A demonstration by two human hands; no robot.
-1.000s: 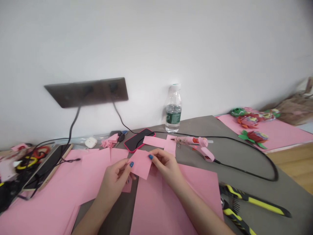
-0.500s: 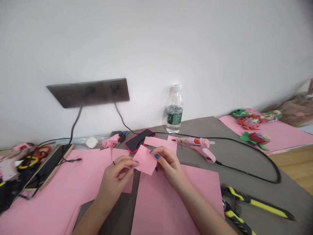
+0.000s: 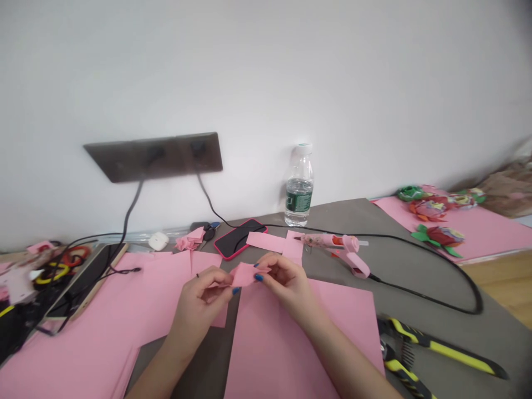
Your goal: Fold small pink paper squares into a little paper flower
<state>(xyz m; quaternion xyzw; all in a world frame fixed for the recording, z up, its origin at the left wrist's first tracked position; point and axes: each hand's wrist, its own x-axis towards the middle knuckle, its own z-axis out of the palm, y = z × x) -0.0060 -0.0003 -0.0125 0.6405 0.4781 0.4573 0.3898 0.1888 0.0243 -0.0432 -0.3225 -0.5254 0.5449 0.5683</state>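
A small piece of pink paper [image 3: 243,274] is held between both hands above the table, bent so that it no longer lies flat. My left hand [image 3: 208,299] pinches its left edge between thumb and fingers. On the right edge, the thumb and fingers of my right hand [image 3: 282,280] are closed, blue nails showing. Below the hands lies a large pink sheet [image 3: 270,343]. Pink paper strips [image 3: 266,242] rest just beyond, beside a pink glue gun [image 3: 332,242] whose nozzle points left.
Behind stand a water bottle [image 3: 299,188] and a phone with a pink rim [image 3: 239,239]. Yellow-black pliers [image 3: 449,352] lie at right, under a looping black cable [image 3: 469,277]. Paper flowers [image 3: 440,235] sit far right. Pink sheets [image 3: 103,327] and another phone [image 3: 87,280] are left.
The small paper was a flat, open square facing me; now it is bent between my fingers. Both hands have closed in on it slightly. The view has shifted a little.
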